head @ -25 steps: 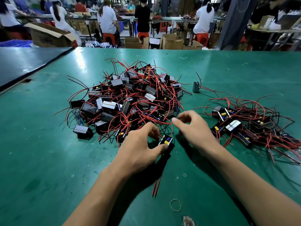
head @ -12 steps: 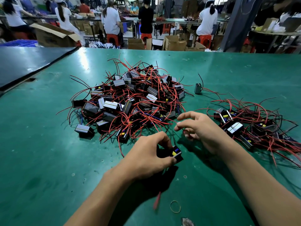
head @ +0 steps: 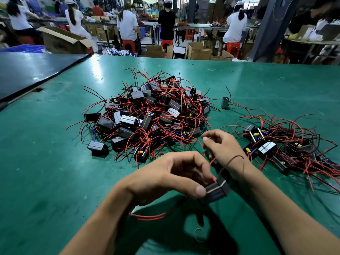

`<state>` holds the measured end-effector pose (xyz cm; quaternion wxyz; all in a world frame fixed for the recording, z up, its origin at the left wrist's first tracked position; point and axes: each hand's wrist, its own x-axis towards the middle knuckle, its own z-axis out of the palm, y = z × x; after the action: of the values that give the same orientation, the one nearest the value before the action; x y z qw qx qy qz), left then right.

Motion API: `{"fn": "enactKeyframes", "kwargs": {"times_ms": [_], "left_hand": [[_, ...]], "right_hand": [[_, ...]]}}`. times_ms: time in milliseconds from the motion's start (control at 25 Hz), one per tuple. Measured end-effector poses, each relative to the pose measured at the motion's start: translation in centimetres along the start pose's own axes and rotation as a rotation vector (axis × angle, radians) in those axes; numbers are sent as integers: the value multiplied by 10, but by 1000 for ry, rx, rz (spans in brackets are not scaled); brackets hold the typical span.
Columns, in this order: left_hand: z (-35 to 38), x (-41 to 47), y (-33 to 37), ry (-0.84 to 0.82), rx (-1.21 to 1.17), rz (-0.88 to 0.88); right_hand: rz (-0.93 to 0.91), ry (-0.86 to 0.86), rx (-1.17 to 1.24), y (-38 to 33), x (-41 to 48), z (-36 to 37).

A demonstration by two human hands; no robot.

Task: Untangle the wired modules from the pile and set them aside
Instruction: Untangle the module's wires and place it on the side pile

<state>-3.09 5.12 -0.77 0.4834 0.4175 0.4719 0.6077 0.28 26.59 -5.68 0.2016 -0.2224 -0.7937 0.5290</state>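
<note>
A tangled pile of black box modules with red wires (head: pixel 152 116) lies mid-table. To the right lies a smaller spread of separated modules (head: pixel 276 144). My left hand (head: pixel 165 177) grips one black module (head: pixel 217 190) lifted above the green table, thumb on its side; its red wires (head: pixel 152 216) trail down under my wrist. My right hand (head: pixel 222 150) is just beyond it, fingers curled and pinching a red wire that runs from that module. A dark wire loops over my right wrist.
One lone grey module (head: pixel 225 102) stands between the two groups. A rubber band (head: pixel 199 234) lies on the green table (head: pixel 46 172) near me. A dark table (head: pixel 27 74) adjoins at left. People work at benches with cartons behind.
My left hand has lifted the module off the table and pulled it toward me and to the right. My right hand has closed on its wire.
</note>
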Motion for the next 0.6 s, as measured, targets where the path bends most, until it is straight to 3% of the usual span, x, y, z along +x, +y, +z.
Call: {"fn": "enactKeyframes", "kwargs": {"times_ms": [80,160,240,320,480,600], "left_hand": [[0,3,-1,124,33,40],[-2,8,-2,366,69,127],[-7,10,-3,538,55,209],[-12,9,-2,590,-67,279],[-21,7,5,601,-306,331],[-24,8,1,816,2,339]], "right_hand": [[-74,101,-34,1,2,-1],[-107,161,-40,1,3,-1],[-51,154,91,-1,3,2],[-9,126,123,-2,1,4],[-186,160,-86,-10,0,9],[-230,86,-274,-23,19,25]]}}
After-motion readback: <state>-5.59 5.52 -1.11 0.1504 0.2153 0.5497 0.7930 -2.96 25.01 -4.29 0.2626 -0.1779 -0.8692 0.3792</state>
